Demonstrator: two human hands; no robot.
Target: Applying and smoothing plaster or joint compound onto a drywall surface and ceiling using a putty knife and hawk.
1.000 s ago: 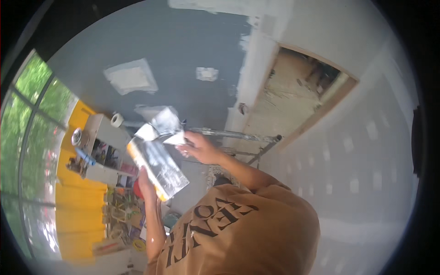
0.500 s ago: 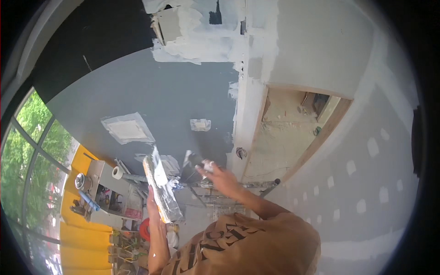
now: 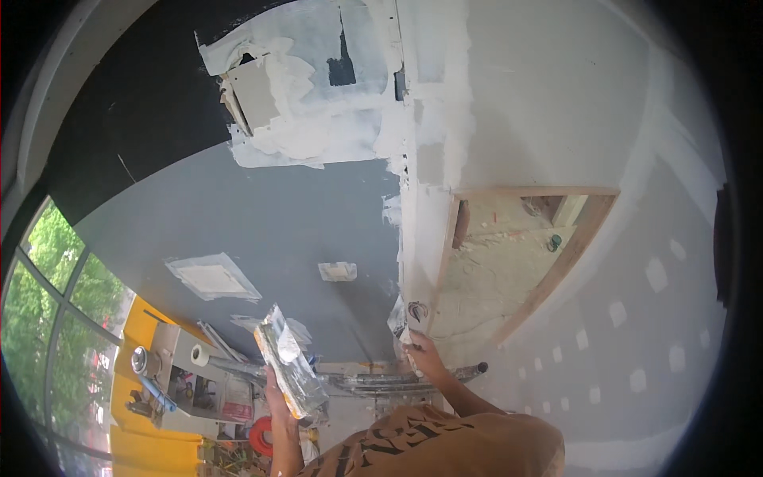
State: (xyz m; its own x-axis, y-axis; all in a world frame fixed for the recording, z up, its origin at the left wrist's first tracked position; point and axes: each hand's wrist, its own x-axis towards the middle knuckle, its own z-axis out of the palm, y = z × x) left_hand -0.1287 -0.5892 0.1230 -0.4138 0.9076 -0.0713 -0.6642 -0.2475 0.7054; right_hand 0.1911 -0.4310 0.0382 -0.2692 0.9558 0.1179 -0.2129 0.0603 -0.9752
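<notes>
My left hand (image 3: 280, 389) grips a long metal trowel-like tool (image 3: 292, 362) with an orange-edged side and a lump of white compound on it. My right hand (image 3: 423, 354) is closed on a putty knife (image 3: 401, 322), its blade at the white strip (image 3: 405, 238) along the right edge of the grey wall (image 3: 310, 215). Higher on that wall is a large patch of white compound (image 3: 318, 119), with dark gaps and a torn board piece in it.
A scaffold rail (image 3: 373, 381) crosses below my hands. A doorway (image 3: 517, 270) stands to the right, beside a patched board wall (image 3: 628, 318). At the left are a window (image 3: 63, 318), a yellow surface (image 3: 151, 441) and a cluttered shelf unit (image 3: 199, 381) with rolls on top.
My right hand has moved the knife away from the trowel, rightward to the wall's edge. The trowel has turned more upright. The view has tilted up, showing more of the upper wall.
</notes>
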